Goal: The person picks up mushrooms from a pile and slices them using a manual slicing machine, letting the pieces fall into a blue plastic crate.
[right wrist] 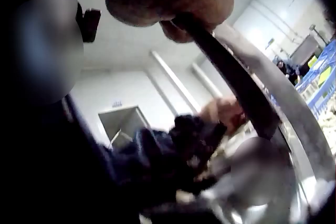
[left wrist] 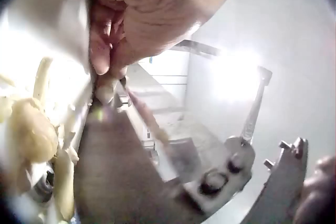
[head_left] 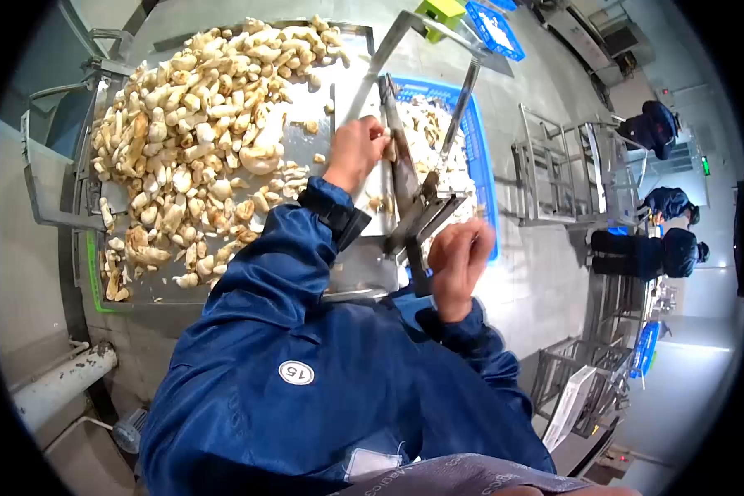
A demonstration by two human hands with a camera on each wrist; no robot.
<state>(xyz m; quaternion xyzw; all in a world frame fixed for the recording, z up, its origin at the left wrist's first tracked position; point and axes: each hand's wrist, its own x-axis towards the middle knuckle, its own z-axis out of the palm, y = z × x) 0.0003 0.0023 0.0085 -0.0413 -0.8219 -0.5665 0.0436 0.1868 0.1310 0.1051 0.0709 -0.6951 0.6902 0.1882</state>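
In the head view my left hand (head_left: 357, 153) is beside the long blade of a metal lever cutter (head_left: 401, 157). Its fingertips pinch a small pale mushroom piece (left wrist: 106, 90) right at the blade's edge, as the left wrist view shows. My right hand (head_left: 459, 260) grips the cutter's dark handle (right wrist: 231, 71), its fingers curled round the end. A large heap of cream and brown mushrooms (head_left: 198, 124) covers the steel table to the left. Beyond the cutter, a blue crate (head_left: 481, 157) holds many pale cut pieces (head_left: 430, 124).
The steel table (head_left: 306, 149) has a raised rim and metal brackets at its left end. A lime-green stool (head_left: 442, 15) and another blue crate (head_left: 496, 31) stand at the back. Metal racks (head_left: 554, 165) line the right, with several people in dark clothes farther off.
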